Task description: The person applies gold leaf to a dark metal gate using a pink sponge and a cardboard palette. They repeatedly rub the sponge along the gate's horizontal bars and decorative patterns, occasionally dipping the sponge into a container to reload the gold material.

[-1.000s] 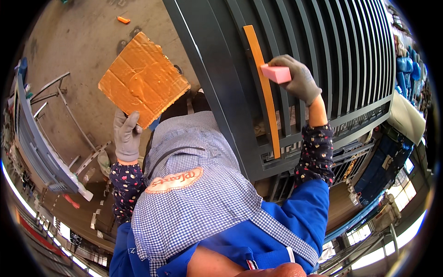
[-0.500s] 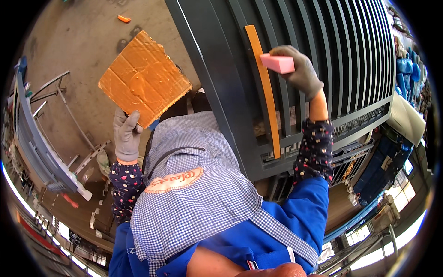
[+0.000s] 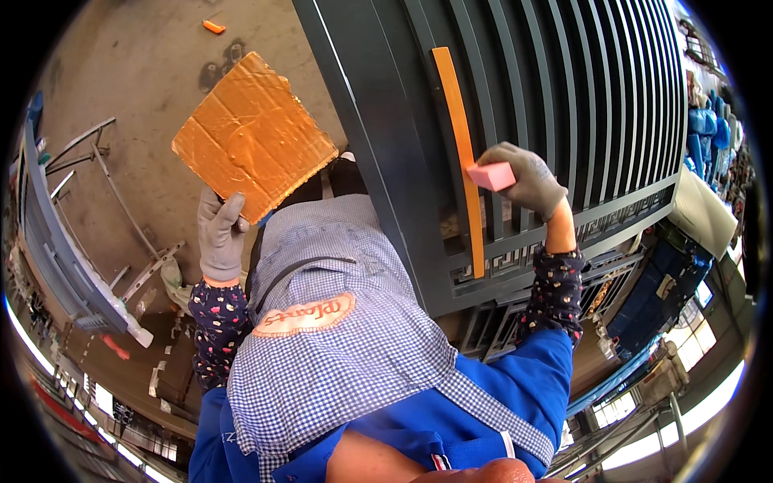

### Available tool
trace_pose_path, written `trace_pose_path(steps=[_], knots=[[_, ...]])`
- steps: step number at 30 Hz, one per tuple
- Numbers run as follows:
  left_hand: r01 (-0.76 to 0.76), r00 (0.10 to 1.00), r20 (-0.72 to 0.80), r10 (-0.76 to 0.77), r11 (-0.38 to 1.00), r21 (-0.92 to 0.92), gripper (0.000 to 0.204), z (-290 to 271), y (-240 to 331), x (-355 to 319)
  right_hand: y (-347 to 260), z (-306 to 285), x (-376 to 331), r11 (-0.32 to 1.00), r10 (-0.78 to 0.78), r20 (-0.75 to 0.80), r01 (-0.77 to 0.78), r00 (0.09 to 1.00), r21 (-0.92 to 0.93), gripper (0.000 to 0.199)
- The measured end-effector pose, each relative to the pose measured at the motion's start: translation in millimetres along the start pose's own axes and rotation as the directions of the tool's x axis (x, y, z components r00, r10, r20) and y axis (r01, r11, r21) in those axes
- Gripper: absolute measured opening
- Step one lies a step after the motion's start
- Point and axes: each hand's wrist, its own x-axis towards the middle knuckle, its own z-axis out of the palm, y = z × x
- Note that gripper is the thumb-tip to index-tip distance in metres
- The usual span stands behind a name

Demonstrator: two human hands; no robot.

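Observation:
My gloved left hand (image 3: 221,231) grips the lower corner of a square piece of cardboard (image 3: 254,137) smeared with orange-gold paint. In my gloved right hand (image 3: 527,179) is a pink sponge block (image 3: 492,176), pinched between thumb and fingers. The sponge touches, or nearly touches, an orange-painted bar (image 3: 457,129) of a dark grey metal gate panel (image 3: 386,153). This bar is orange along its whole visible length, while the neighbouring bars are dark grey. Part of the sponge is hidden by my right fingers.
A small orange object (image 3: 213,26) lies on the concrete floor (image 3: 137,72). Metal frames (image 3: 105,161) and grey panels (image 3: 60,233) stand at the left. On the right are blue wrapped bundles (image 3: 703,121) and a beige sheet (image 3: 702,208).
My right hand has moved down along the orange bar, toward my body, with the sponge. The left hand and cardboard have stayed nearly still.

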Motion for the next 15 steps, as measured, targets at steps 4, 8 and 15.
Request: trace_pose_path(steps=[4,8,15], knots=[[0.003,1.000,0.002,-0.003,1.000,-0.001,0.044,4.0,2.8,0.1,-11.5,-14.2,17.8,0.990,-0.105,-0.219,0.122,0.970,0.067,0.040],[-0.018,0.999,0.028,0.018,1.000,0.011,0.044,1.5,3.7,1.3,-4.1,-26.2,68.5,0.983,-0.172,-0.393,0.185,0.903,-0.005,0.037],[-0.019,1.000,-0.009,0.020,1.000,0.017,0.045,3.1,3.1,0.1,4.6,-29.6,77.6,0.987,-0.142,-0.306,0.159,0.941,0.030,0.037]])
